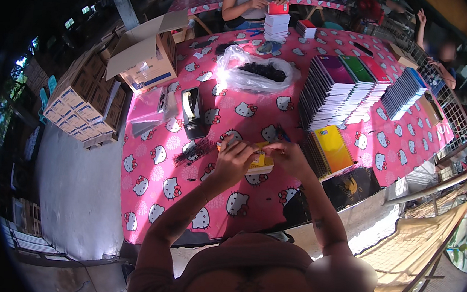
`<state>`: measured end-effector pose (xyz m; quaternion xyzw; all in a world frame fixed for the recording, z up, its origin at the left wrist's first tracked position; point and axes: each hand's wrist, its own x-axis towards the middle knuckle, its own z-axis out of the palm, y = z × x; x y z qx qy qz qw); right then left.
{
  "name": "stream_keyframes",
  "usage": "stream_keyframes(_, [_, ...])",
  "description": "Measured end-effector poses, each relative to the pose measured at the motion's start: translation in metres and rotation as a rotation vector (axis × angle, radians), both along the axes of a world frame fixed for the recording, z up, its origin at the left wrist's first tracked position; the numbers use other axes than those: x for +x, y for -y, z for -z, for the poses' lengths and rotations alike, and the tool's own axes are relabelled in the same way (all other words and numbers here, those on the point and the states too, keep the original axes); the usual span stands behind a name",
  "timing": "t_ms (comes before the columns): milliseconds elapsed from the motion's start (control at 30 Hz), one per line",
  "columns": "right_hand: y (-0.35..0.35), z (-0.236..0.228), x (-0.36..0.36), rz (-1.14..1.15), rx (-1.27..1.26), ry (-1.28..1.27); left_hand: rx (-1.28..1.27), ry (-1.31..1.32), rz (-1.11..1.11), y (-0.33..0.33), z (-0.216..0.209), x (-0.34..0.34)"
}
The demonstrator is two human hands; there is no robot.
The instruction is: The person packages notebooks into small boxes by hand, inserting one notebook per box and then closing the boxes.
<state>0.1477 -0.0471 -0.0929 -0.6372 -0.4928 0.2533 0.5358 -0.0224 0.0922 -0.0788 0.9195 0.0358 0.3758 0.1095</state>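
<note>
Just in front of me, a small yellow-orange notebook [261, 169] lies on the pink patterned tablecloth. My left hand [234, 158] is closed on its left part, fingers bent over the cover. At the upper right edge of the notebook my right hand [287, 156] is closed in a pinch; what sits between its fingertips is too small to make out. Left of my left hand lie some loose black spiral binding coils [192, 151]. To the right of my right hand is a yellow spiral notebook [332, 148]. A small dark tool [282, 133] rests just beyond the hands.
A clear plastic bag [233, 77] holds black coils. Tall stacks of spiral notebooks [325, 93] stand right. A tape dispenser [193, 112] and plastic-wrapped pink sheets [149, 106] lie left, near an open carton [149, 65]. Across the table a person [250, 2] handles small red-covered pads [278, 8].
</note>
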Motion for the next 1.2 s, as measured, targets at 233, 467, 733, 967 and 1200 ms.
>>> stream_keyframes(233, [0.033,-0.05,-0.005,-0.185,0.05,0.021,-0.081,-0.071,0.218,0.022,-0.037,-0.015])
stream_keyframes(467, [0.089,-0.083,-0.02,0.273,-0.009,0.344,0.028,-0.064,0.229,0.09,-0.086,0.017])
stream_keyframes(733, [0.177,-0.077,0.076,0.444,-0.003,0.255,-0.014,0.183,0.36,0.109,-0.083,0.102])
stream_keyframes(967, [0.189,-0.028,0.094,0.214,-0.074,0.022,-0.037,-0.005,0.495,0.114,-0.005,0.118])
stream_keyframes(1200, [0.191,-0.034,0.092,0.297,-0.005,0.141,-0.157,0.061,0.396,0.105,-0.006,0.093])
